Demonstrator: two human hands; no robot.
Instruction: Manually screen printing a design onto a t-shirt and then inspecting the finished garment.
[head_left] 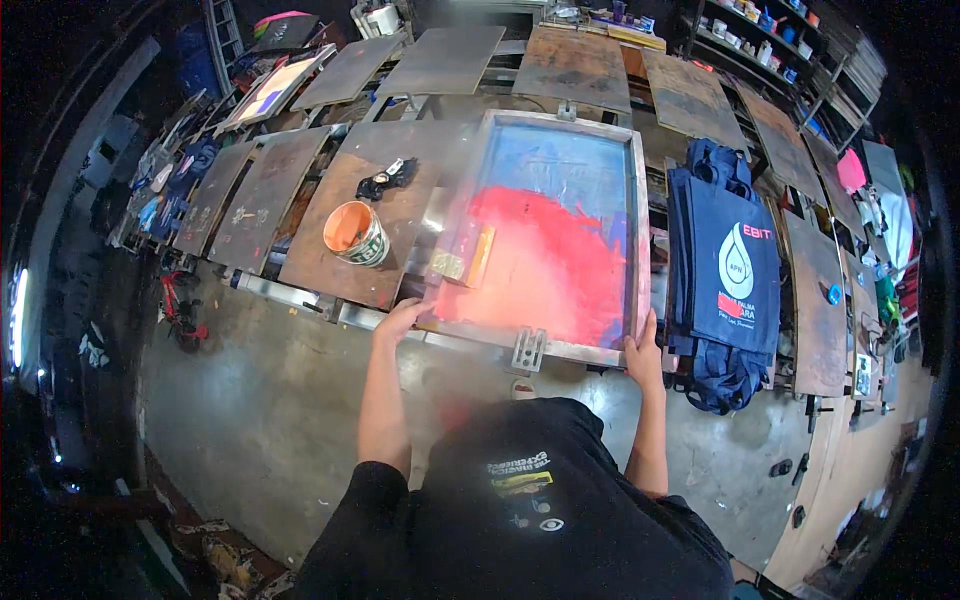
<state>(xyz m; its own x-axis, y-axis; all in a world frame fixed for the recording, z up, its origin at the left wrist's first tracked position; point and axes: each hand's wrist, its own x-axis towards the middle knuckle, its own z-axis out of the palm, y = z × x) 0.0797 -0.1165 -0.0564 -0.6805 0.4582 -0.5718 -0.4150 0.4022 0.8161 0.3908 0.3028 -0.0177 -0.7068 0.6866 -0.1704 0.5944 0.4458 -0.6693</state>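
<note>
A screen printing frame [639,215] lies in front of me, its mesh blue at the far end and spread with red-pink ink [560,265] over the near part. My left hand [403,318] grips the near left corner of the frame, with some fingertips hidden. At the near right corner, my right hand [645,358] is closed round the side rail, its thumb on top. A squeegee [482,258] rests in the ink on the left side of the mesh. A metal clamp [529,348] sits on the middle of the near rail.
Left of the frame, a bucket of orange ink [372,246] and a crumpled black item [388,180] stand on a brown board [325,270]. Dark blue printed tote bags [697,260] lie stacked on the right. More boards [575,65] line the rack; shelves [745,45] hold containers behind.
</note>
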